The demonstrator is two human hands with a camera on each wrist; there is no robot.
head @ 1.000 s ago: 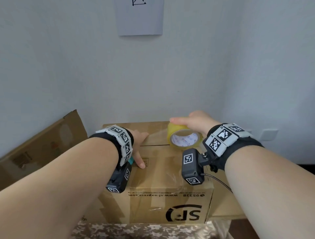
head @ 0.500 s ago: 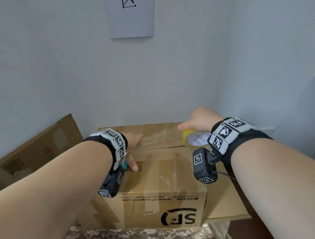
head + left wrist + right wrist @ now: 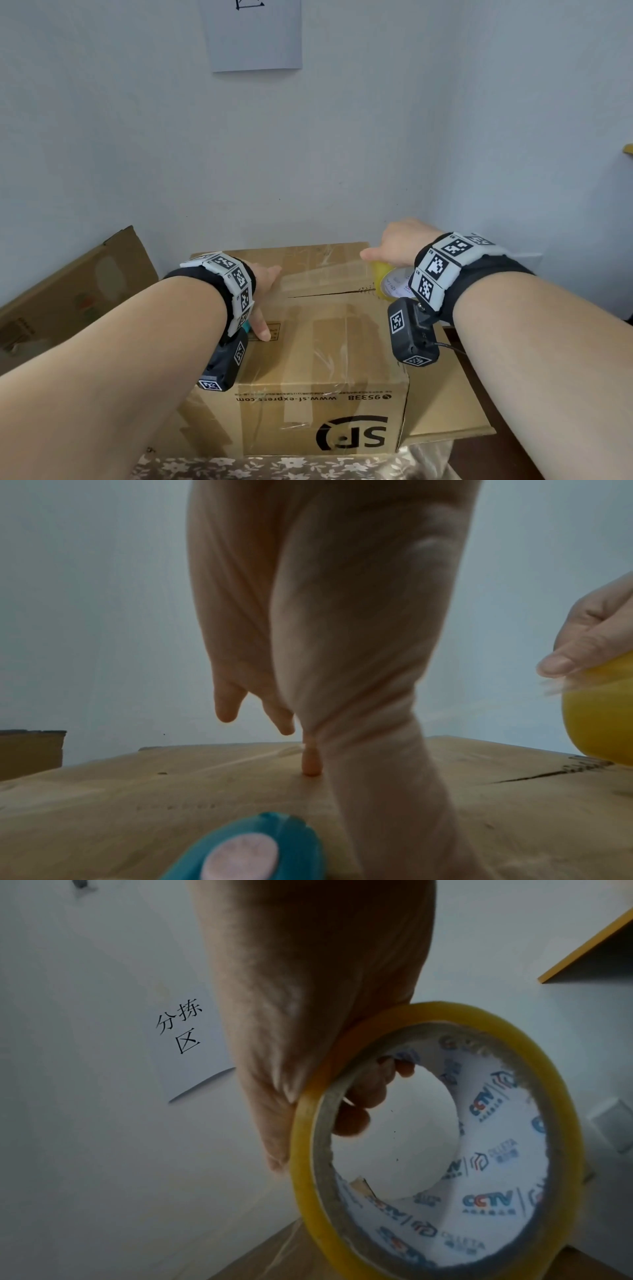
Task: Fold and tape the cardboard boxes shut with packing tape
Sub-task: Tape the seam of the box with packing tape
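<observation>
a: where's the tape roll (image 3: 388, 285)?

b: right hand (image 3: 397, 241) has it, fingers hooked through the core at the right end of the box (image 3: 318, 346) top seam.

a: and the left hand (image 3: 263, 291)?

b: flat on the lid, fingers straight, pressing the clear tape strip (image 3: 325, 277) down.

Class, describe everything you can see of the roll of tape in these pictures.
The roll of tape is a ring of yellowish clear tape wound on a white card core printed with logos. It stands on edge at the right end of the cardboard box top, by the seam. The right hand grips it, fingers curled into the core. A clear strip runs from it towards the left hand.
</observation>
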